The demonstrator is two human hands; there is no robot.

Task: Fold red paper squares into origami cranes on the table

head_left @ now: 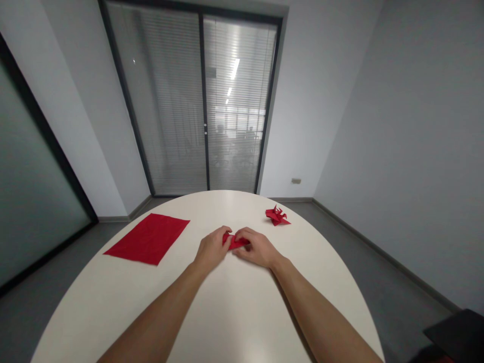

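Note:
A small folded piece of red paper point(236, 244) lies near the middle of the white round table, between my two hands. My left hand point(215, 247) grips its left end, thumb and fingers closed on it. At the other end, my right hand point(257, 247) has its fingers curled over the paper and the thumb at its near edge. Parts of the folded paper are hidden under the fingers, so its full shape cannot be made out.
A flat square sheet of red paper point(149, 239) lies to the left on the table point(227, 312). Folded red paper figures, seemingly cranes point(277, 216), sit at the back right. A dark object point(459, 330) stands off the table's right side. Glass doors point(206, 101) are behind.

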